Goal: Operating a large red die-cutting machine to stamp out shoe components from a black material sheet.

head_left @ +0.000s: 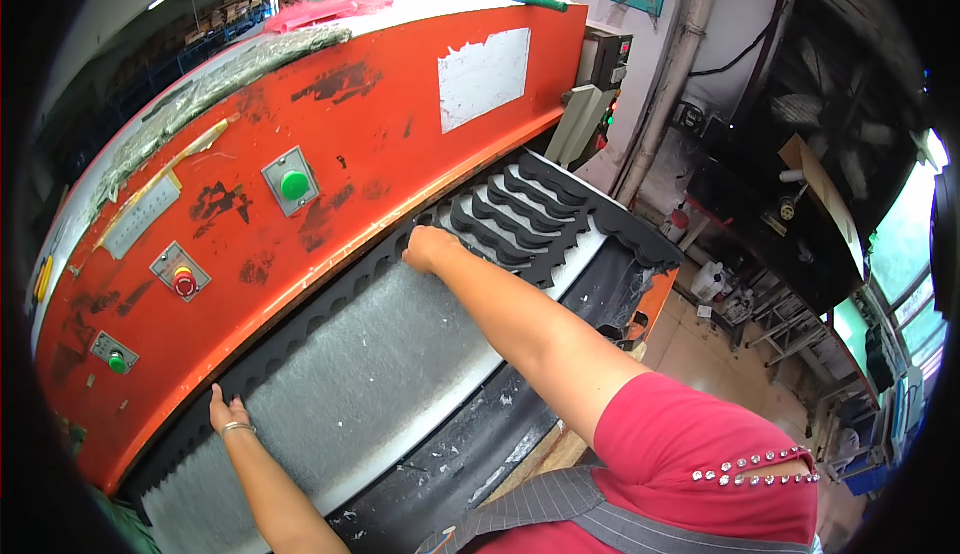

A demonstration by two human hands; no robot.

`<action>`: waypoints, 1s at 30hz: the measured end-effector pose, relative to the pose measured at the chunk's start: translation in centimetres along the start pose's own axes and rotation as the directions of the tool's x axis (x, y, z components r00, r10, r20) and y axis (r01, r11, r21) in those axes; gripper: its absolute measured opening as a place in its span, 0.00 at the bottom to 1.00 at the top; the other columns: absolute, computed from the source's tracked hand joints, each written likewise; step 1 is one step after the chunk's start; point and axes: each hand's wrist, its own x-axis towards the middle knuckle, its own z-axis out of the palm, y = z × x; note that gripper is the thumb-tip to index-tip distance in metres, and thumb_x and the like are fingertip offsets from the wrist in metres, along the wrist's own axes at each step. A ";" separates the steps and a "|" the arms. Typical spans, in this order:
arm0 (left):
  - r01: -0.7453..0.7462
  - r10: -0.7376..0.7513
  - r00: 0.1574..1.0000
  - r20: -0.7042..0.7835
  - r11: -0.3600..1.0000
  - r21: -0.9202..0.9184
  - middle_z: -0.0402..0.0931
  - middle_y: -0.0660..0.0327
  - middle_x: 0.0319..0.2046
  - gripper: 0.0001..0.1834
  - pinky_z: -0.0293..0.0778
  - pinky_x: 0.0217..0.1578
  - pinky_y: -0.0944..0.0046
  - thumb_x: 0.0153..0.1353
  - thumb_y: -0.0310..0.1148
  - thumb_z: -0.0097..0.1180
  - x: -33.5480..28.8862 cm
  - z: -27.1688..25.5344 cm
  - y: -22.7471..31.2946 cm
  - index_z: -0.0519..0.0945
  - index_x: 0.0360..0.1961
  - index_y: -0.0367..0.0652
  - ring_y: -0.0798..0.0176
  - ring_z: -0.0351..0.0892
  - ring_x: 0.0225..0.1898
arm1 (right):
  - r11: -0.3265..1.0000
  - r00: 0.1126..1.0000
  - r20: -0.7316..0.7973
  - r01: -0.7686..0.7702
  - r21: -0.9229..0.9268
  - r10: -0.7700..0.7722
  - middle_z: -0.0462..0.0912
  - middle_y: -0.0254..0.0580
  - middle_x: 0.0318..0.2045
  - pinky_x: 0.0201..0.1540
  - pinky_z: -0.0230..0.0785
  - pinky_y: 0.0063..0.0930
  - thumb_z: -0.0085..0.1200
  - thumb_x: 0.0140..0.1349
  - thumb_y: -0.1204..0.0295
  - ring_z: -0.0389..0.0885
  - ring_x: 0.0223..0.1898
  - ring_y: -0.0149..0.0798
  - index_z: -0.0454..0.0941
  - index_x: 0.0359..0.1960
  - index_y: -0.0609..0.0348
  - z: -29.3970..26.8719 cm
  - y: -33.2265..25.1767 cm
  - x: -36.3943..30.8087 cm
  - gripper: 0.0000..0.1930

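A black foam-like sheet [345, 299] with a wavy cut edge lies along the mouth of a large orange press [390, 104], partly hidden under it. My right hand [430, 250] is closed on the sheet's near edge, its fingertips mostly hidden. Lower left, my left hand [228, 412] grips the same edge, thumb pointing up and a bracelet at the wrist. Between my arms shows the worn grey-white press bed [350, 374]. Beyond my right hand lie several wavy black foam strips [525, 209] with pale gaps between them.
On the press front are a red stop button [184, 282] and green buttons, one a large green button [294, 185]. A control box [603, 59] stands at its right end. Dark sheeting [450, 464] hangs along the bed's near side. A cluttered dark bench [770, 224] stands to the right.
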 end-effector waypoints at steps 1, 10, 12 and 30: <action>-0.017 0.016 1.000 0.014 0.999 0.050 0.77 0.57 0.44 0.18 0.72 0.46 0.61 0.58 0.30 0.62 -0.9 0.6 -0.3 0.75 0.47 0.36 0.61 0.75 0.44 | 1.000 1.000 -0.011 -0.009 0.003 0.009 0.79 0.54 0.50 0.55 0.70 0.39 0.49 0.58 0.65 0.78 0.53 0.50 0.79 0.47 0.64 -0.1 0.6 -0.2 0.19; -0.063 0.064 0.996 0.058 0.998 -0.012 0.78 0.56 0.44 0.17 0.74 0.49 0.63 0.58 0.29 0.62 -4.7 -4.8 0.7 0.75 0.47 0.32 0.62 0.77 0.45 | 0.995 0.995 0.054 0.090 -0.049 -0.087 0.81 0.56 0.47 0.53 0.71 0.41 0.53 0.57 0.64 0.79 0.51 0.50 0.78 0.46 0.67 -0.5 3.1 -4.4 0.20; -0.067 0.067 0.995 0.069 0.998 -0.003 0.78 0.56 0.43 0.17 0.74 0.48 0.64 0.58 0.29 0.63 -6.6 -5.2 0.6 0.76 0.46 0.32 0.62 0.78 0.43 | 0.993 0.992 0.066 0.112 -0.041 -0.109 0.80 0.57 0.47 0.53 0.70 0.43 0.52 0.58 0.61 0.78 0.51 0.53 0.75 0.47 0.68 -1.1 4.1 -5.6 0.22; -0.077 0.082 0.994 -0.070 0.994 0.079 0.78 0.55 0.42 0.16 0.76 0.47 0.57 0.59 0.28 0.61 -27.0 -8.5 -1.5 0.75 0.46 0.31 0.56 0.79 0.42 | 0.977 0.986 0.080 0.154 -0.147 -0.143 0.80 0.66 0.36 0.47 0.70 0.49 0.54 0.58 0.59 0.79 0.42 0.63 0.71 0.39 0.70 -1.0 13.1 -16.0 0.21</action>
